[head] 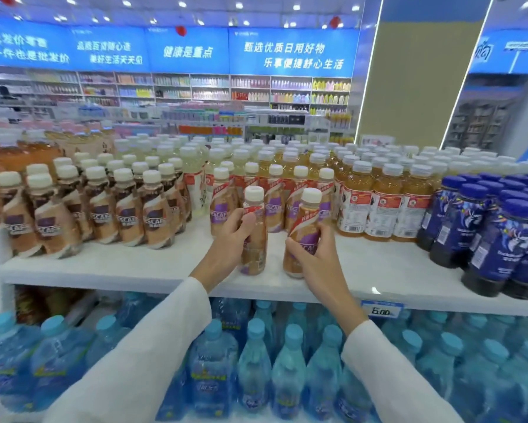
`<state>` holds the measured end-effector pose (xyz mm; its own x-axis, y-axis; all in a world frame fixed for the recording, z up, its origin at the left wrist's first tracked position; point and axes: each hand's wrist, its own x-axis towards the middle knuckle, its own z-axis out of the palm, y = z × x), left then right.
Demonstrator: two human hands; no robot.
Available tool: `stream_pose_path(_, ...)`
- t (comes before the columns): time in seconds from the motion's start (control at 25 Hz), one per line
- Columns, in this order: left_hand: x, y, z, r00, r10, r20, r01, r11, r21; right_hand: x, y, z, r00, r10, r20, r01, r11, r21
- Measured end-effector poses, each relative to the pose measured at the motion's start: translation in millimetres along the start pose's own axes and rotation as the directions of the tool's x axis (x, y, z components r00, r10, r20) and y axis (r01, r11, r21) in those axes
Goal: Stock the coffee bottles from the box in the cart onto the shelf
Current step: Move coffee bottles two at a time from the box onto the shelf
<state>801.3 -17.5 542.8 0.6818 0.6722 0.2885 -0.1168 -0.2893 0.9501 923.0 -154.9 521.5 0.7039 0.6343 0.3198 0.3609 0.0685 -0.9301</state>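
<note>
Gripping two beige, white-capped plastic coffee bottles, we are standing them upright on the white shelf: left hand round the left bottle, right hand round the right bottle, just before the matching stocked row. Box and cart are out of view, so we are not judging what remains.

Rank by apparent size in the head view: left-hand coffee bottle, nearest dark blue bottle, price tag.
1. dark blue bottle, though it stands nearer
2. coffee bottle in the left hand
3. price tag

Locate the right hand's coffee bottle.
Head view, centre: the right hand grips the coffee bottle near the shelf's front edge, right of the second bottle in the left hand.
</note>
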Motion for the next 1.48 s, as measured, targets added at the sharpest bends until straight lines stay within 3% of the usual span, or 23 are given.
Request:
stream_pose_path(0.16,-2.0,-9.9,3.6,1.0,0.021,0.018,-0.02,0.999,-0.032,0.0,8.2,-1.1,0.999,0.007,0.031,-0.006,0.999,-0.035)
stream_pose_path(0.28,-4.4,-18.8,-11.4,0.991,-0.029,0.134,0.038,0.997,-0.068,-2.1,16.2,-9.3,0.987,0.061,0.145,-0.058,0.998,-0.026)
stream_pose_path(0.36,-5.7,-25.7,-24.3,0.981,-0.065,0.182,0.065,0.998,0.009,-1.0,23.7,-16.9,0.982,0.091,0.163,-0.086,0.996,-0.04)
stream_pose_path(0.48,-12.1,-30.3,-20.9,0.996,-0.076,0.04,0.068,0.984,0.162,0.8,24.3,-18.6,0.99,0.087,0.107,-0.075,0.991,-0.111)
stream_pose_path(0.6,-21.1,-29.0,-4.9,0.993,-0.025,-0.119,0.049,0.979,0.199,0.5,18.7,-13.1,0.993,0.053,0.102,-0.034,0.984,-0.176)
stream_pose_path(0.8,-26.8,-26.2,-0.4,0.991,0.006,-0.135,0.022,0.979,0.203,-4.9,18.1,-5.6,0.993,0.03,0.117,-0.009,0.984,-0.176)
stream_pose_path(1.04,-29.5,-34.3,6.8,0.966,0.067,-0.25,-0.001,0.967,0.255,-18.7,21.9,11.4,0.989,-0.003,-0.147,-0.011,0.996,-0.089)
stream_pose_path(1.32,-3.6,-37.5,4.0,0.908,0.017,-0.419,0.096,0.964,0.247,22.1,24.5,43.9,0.994,-0.035,-0.103,0.018,0.987,-0.162)
stream_pose_path(1.48,14.7,-36.4,9.7,0.883,0.022,-0.469,0.153,0.931,0.332,49.3,30.3,56.6,0.994,-0.03,-0.107,0.011,0.985,-0.174)
